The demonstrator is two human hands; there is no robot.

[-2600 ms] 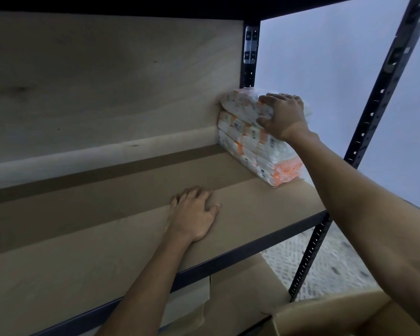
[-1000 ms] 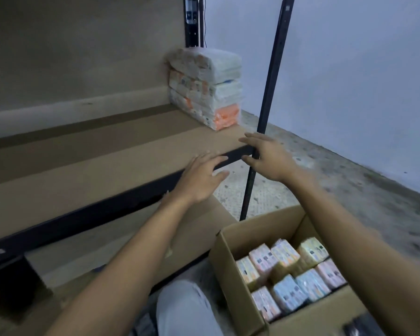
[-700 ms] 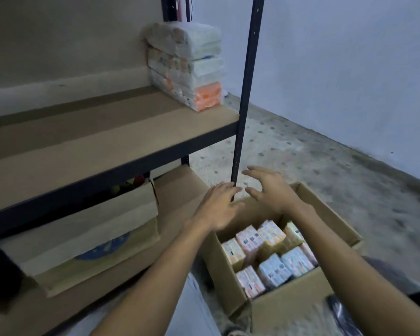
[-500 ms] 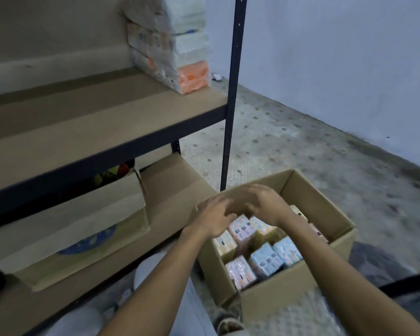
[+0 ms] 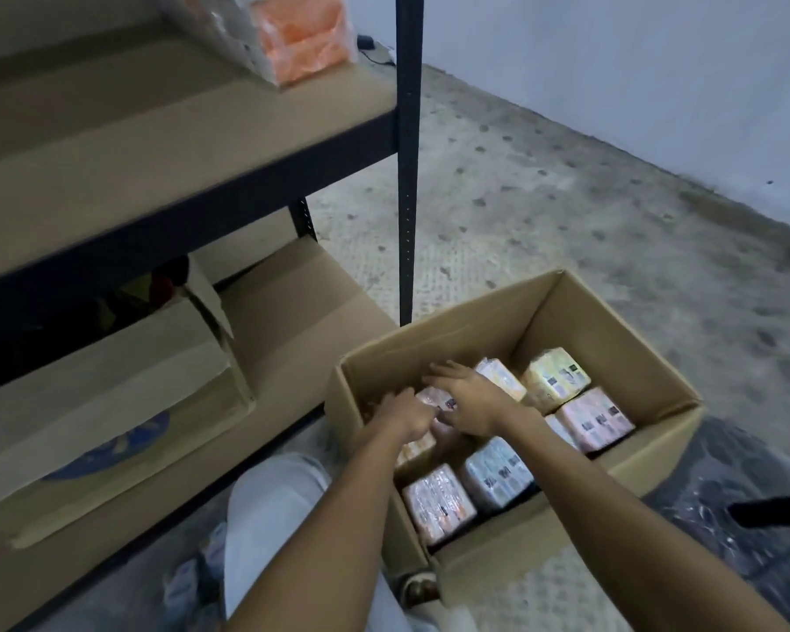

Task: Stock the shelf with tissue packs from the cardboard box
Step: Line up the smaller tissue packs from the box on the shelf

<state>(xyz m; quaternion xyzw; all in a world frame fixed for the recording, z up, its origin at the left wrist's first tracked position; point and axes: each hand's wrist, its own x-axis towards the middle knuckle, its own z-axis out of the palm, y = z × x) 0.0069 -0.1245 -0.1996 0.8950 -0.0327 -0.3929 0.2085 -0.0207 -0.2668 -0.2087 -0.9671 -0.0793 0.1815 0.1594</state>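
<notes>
Both hands reach into the cardboard box [image 5: 612,321] at five o'clock and bracket a pink tissue pack [image 5: 435,398] near its ten o'clock corner. The left hand [image 5: 402,417] has its fingers curled against the pack's side, and the right hand [image 5: 468,401] lays its fingers nearly straight over the top, probably to lift it to the shelf [image 5: 156,143] at eleven o'clock.

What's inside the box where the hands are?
Colourful tissue packs sit in the cardboard box. The left hand and right hand cover some packs, and anything beneath them is hidden.
</notes>
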